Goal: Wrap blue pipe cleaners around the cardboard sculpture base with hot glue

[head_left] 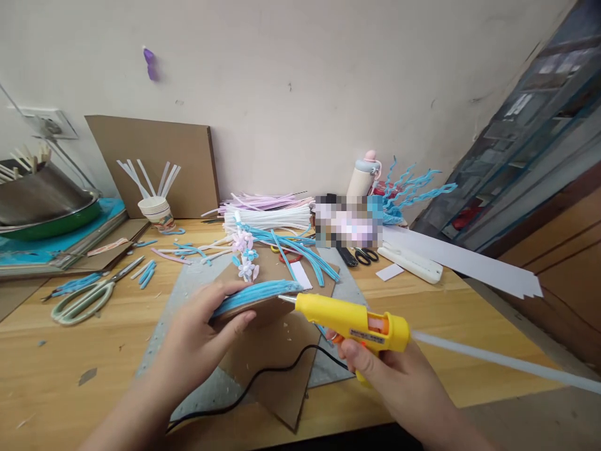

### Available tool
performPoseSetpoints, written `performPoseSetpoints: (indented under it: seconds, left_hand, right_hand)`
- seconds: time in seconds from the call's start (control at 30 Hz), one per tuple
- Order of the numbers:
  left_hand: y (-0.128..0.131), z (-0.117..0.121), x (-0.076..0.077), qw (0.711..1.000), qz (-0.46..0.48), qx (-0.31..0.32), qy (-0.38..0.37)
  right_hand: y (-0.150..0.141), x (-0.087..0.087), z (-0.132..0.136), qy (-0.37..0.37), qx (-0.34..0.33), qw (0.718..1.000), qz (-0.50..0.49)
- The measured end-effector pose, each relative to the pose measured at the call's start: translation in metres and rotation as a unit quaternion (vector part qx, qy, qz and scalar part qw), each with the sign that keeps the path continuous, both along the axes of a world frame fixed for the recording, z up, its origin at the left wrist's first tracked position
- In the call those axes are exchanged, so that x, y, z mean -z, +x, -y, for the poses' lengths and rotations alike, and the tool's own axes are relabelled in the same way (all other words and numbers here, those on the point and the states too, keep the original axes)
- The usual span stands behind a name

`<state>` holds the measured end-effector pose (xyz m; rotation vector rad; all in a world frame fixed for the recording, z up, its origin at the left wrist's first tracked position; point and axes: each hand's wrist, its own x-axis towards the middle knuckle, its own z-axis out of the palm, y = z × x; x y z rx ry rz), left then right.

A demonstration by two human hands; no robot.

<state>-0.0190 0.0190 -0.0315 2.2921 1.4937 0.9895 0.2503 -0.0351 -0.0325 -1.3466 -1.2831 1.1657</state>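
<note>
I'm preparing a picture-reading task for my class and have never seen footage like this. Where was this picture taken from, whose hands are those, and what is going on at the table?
There is no machine here. One camera, worn on the person's head, looks forward and down, so these bare hands are the wearer's own.

The left hand holds a cardboard piece with blue fuzzy strips along its top. The right hand grips a yellow glue gun, its metal tip close to the strips; whether they touch is hard to tell. A long pale glue stick pokes out behind.

On the wooden table lie scissors at the left and a bundle of white strips farther back. Paper cups and a bottle stand near the wall. One patch is blurred out.
</note>
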Motion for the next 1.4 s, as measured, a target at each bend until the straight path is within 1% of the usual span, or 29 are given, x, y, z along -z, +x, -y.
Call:
performPoseSetpoints:
  seconds: [0.13,0.2,0.23,0.3,0.37,0.4,0.57,0.8,1.0,1.1,1.27,1.4]
  left_hand:
    - [0.005,0.002,0.007,0.999,0.030,-0.005,0.021]
    - [0.006,0.002,0.010,0.999,0.039,-0.002,0.035]
    - [0.006,0.003,0.011,0.998,0.043,0.000,0.040]
    - [0.006,0.004,0.013,0.998,0.047,0.003,0.049]
    - [0.006,0.005,0.013,0.997,0.048,0.006,0.055]
    - [0.006,0.005,0.013,0.997,0.047,0.006,0.058]
    - [0.007,0.005,0.012,0.997,0.049,0.012,0.062]
    - [0.006,0.004,0.014,0.996,0.050,0.010,0.067]
    - [0.005,0.004,0.013,0.995,0.043,0.024,0.084]
    - [0.004,0.004,0.014,0.995,0.044,0.022,0.087]
    - [0.003,0.001,0.018,0.995,0.050,0.012,0.089]
    - [0.002,0.001,0.019,0.993,0.053,0.005,0.103]
  right_hand:
    - [0.002,-0.004,-0.004,0.064,-0.082,0.993,0.056]
    - [0.003,-0.003,-0.005,0.101,-0.103,0.986,0.083]
    - [0.003,-0.002,-0.006,0.119,-0.099,0.984,0.090]
    - [0.002,0.000,-0.006,0.144,-0.067,0.983,0.092]
    - [-0.001,0.002,-0.006,0.147,-0.033,0.985,0.086]
    - [-0.002,0.003,-0.007,0.144,-0.028,0.986,0.084]
    - [-0.005,-0.001,-0.009,0.128,-0.056,0.986,0.087]
    - [-0.005,-0.002,-0.009,0.139,-0.064,0.981,0.123]
    - [-0.004,0.001,-0.008,0.175,-0.013,0.963,0.205]
    - [-0.001,0.006,-0.005,0.178,0.022,0.956,0.230]
    - [0.005,0.015,-0.002,0.172,0.064,0.957,0.227]
    - [0.004,0.014,-0.003,0.163,0.069,0.962,0.206]
